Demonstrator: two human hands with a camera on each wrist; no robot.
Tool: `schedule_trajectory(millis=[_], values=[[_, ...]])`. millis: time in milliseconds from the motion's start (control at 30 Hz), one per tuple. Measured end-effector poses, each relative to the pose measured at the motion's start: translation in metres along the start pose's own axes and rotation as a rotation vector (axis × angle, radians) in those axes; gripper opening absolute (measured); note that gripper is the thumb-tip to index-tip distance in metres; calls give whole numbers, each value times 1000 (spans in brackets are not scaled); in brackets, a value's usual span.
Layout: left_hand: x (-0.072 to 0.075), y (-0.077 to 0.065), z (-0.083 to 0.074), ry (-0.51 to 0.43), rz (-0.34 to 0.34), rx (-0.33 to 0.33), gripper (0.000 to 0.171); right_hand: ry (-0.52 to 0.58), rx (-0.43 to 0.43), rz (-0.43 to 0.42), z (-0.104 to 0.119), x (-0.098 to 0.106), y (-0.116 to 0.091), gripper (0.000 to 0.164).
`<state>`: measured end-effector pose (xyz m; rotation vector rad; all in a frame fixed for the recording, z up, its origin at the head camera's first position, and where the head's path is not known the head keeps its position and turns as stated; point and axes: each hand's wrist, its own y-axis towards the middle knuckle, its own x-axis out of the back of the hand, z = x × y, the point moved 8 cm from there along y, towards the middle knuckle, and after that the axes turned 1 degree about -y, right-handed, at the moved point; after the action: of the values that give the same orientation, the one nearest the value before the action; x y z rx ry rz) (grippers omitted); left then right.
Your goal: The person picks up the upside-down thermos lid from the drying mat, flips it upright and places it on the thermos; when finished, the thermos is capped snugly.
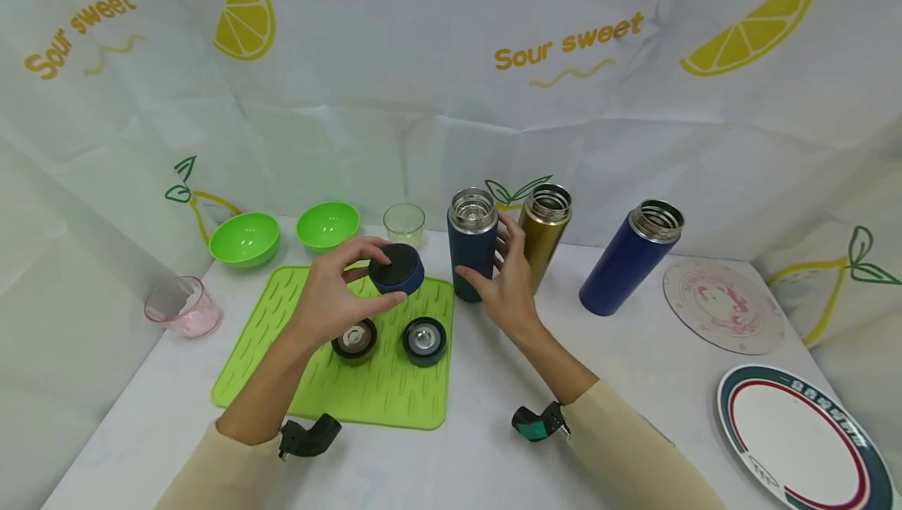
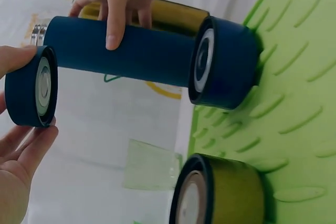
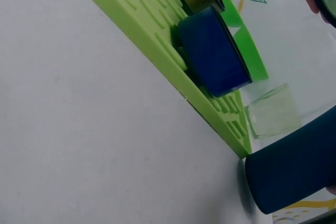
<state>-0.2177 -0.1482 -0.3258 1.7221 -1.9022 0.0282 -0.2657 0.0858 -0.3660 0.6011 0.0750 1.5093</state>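
My left hand [image 1: 331, 291] pinches a dark blue bottle lid [image 1: 397, 275] between thumb and fingers, raised above the green ribbed mat [image 1: 380, 400]. In the left wrist view this lid [image 2: 23, 90] shows its pale round inner side. My right hand [image 1: 512, 283] grips the side of a dark teal-blue thermos bottle [image 1: 465, 259], which stands uncovered on the table, its steel neck showing. On the mat, inner side up, lie a gold lid [image 2: 239, 192] and a blue lid [image 2: 233, 64]. Just right of the held bottle, a gold thermos [image 1: 543, 232] stands without a lid.
A deep blue lidless thermos [image 1: 620, 267] stands further right, near a pink-patterned disc [image 1: 723, 306] and a white plate [image 1: 796, 435]. Two green bowls [image 1: 244, 240], a clear glass [image 1: 405, 222] and a pink glass [image 1: 193, 314] stand at the back and left. A printed cloth hangs behind.
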Motion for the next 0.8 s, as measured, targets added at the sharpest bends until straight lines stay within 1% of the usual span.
schedule_trajectory(millis=[67,233,367,500,667,800], values=[[0,4,-4,-1,-6,-10,39,18,6,15,3,4,-3,100],[-1,14,-13,10,-10,-31,39,14,31,62,8,14,-9,103],[-1,24,-23,12,-10,-49,40,-28,57,96,11,20,-14,101],[-2,37,-37,0,-3,-69,41,-76,57,129,11,24,-16,101],[-8,52,-57,-36,25,-128,41,-99,57,199,11,27,-17,100],[-15,60,-66,-56,63,-152,42,-121,63,261,14,30,-16,99]])
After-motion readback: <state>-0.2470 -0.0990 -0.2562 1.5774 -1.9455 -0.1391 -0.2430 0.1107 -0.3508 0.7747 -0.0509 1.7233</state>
